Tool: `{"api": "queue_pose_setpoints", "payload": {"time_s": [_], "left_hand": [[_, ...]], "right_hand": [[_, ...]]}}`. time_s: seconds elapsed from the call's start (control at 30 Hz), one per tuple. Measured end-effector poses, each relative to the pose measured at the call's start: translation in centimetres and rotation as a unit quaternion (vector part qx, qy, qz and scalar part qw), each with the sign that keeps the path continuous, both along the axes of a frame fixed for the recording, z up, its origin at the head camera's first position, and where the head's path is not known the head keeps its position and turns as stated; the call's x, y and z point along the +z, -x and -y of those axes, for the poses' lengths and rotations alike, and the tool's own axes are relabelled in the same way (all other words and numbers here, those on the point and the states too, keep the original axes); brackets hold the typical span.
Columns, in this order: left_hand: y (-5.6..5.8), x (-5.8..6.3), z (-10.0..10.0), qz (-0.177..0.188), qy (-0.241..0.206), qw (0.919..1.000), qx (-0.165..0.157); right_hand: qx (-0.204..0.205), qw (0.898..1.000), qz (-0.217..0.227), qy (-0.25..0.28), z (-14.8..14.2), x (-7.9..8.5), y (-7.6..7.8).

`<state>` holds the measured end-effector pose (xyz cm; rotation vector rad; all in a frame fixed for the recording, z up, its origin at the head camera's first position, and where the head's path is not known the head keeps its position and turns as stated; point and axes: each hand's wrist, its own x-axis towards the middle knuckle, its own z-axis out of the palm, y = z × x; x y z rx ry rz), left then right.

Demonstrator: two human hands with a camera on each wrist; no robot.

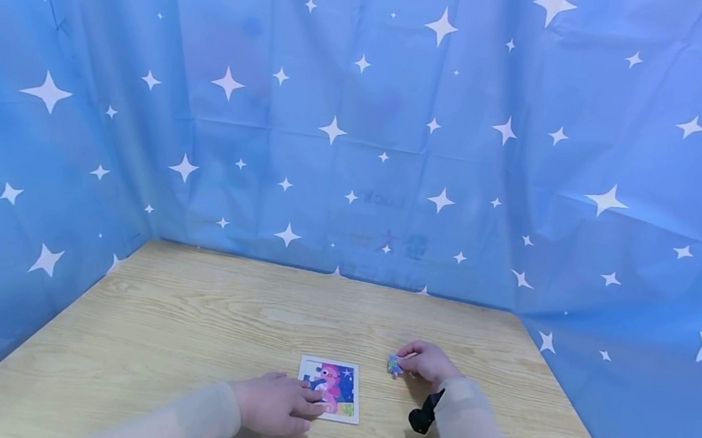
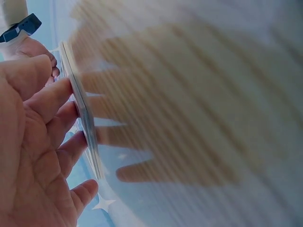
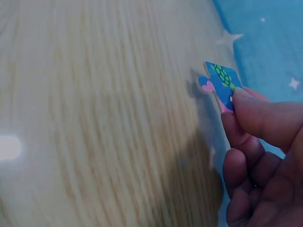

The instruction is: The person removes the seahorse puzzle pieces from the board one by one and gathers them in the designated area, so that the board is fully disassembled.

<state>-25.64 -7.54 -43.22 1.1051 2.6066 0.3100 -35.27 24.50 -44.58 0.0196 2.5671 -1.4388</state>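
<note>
A small square jigsaw puzzle (image 1: 357, 396) with a white border and a pink seahorse on dark blue lies on the table. My left hand (image 1: 275, 404) rests on its left side, and the spread fingers cover part of the picture. Seen edge-on in the left wrist view, the thin puzzle board (image 2: 88, 125) touches those fingertips. Right of the puzzle, my right hand (image 1: 432, 365) pinches a jigsaw piece (image 3: 221, 78) between thumb and index finger. The piece is blue with green leaf shapes and a pink patch, and its rounded tab points away from the hand.
The wood-grain table (image 1: 214, 312) is enclosed at the back and both sides by a blue curtain (image 1: 382, 179) with white stars. A black wrist device (image 1: 426, 412) sits on my right wrist. A bright glare spot shows on the tabletop in the right wrist view.
</note>
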Motion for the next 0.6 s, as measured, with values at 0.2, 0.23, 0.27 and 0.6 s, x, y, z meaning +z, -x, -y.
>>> {"api": "queue_pose_setpoints", "payload": {"time_s": [0.2,0.23,0.27,0.6], "left_hand": [[0.04,-0.08,0.0,-0.003,-0.006,1.0,-0.002],[0.04,-0.07,0.0,-0.003,-0.006,1.0,-0.002],[0.05,-0.08,0.01,-0.003,-0.006,1.0,-0.002],[0.1,-0.02,-0.05,0.003,0.006,1.0,0.005]], "right_hand": [[-0.01,1.0,-0.004,0.002,-0.11,-0.31,0.11],[-0.012,1.0,-0.007,-0.001,-0.05,-0.34,0.12],[-0.015,1.0,-0.008,-0.002,0.01,-0.37,0.12],[-0.031,0.999,-0.017,-0.033,0.28,-0.98,0.4]]}}
